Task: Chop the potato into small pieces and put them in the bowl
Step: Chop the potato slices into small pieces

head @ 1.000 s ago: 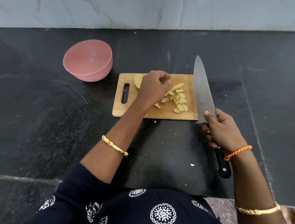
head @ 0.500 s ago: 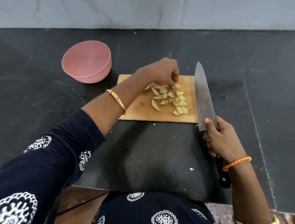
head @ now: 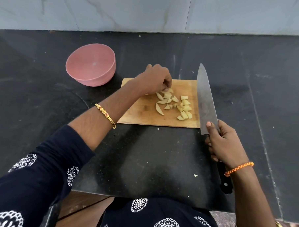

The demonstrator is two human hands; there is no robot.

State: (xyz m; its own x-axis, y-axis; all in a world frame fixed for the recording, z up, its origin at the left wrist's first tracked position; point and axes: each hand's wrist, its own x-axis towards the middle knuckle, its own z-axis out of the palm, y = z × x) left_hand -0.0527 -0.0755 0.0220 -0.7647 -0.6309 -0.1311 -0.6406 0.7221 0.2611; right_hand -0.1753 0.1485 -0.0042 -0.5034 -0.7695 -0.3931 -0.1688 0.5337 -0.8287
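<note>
A black speckled stone worktop (head: 143, 164) fills most of the frame, backed along the top by a pale grey marbled wall (head: 149, 10). At centre lies a wooden cutting board (head: 142, 113) scattered with potato pieces (head: 173, 104). The pink bowl (head: 91, 64) stands at upper left, just beside the board. The left hand (head: 153, 81) curls loosely over the upper pieces, fingertips touching them; whether it pinches one I cannot tell. The right hand (head: 224, 144), at lower right, wraps its grip closed around the knife (head: 206, 98), blade along the board's right edge
</note>
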